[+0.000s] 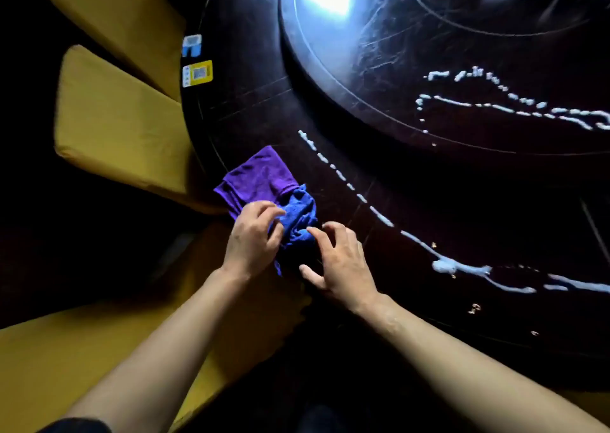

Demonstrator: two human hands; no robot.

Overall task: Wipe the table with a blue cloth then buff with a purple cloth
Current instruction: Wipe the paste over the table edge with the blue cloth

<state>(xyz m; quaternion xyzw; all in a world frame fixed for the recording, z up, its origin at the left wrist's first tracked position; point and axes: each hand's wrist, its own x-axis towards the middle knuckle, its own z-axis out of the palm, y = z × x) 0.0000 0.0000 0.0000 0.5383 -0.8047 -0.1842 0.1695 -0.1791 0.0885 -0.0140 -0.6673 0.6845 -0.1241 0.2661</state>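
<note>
A crumpled blue cloth (298, 216) lies at the near left edge of the dark round table (251, 115), partly on top of a folded purple cloth (259, 175). My left hand (252, 237) rests over the blue cloth's left side with its fingers curled onto the fabric. To the cloth's right is my right hand (340, 261), fingers spread and slightly bent, its fingertips touching the cloth's right edge. White foam lines (379, 216) run across the table to the right of the cloths.
A raised dark turntable (379, 62) fills the table's middle, with more white foam (515, 110) on it and a bright glare at the top. Yellow cushioned chairs (118, 125) stand around the table's left and near sides. Two small stickers (197, 73) sit at the table's left rim.
</note>
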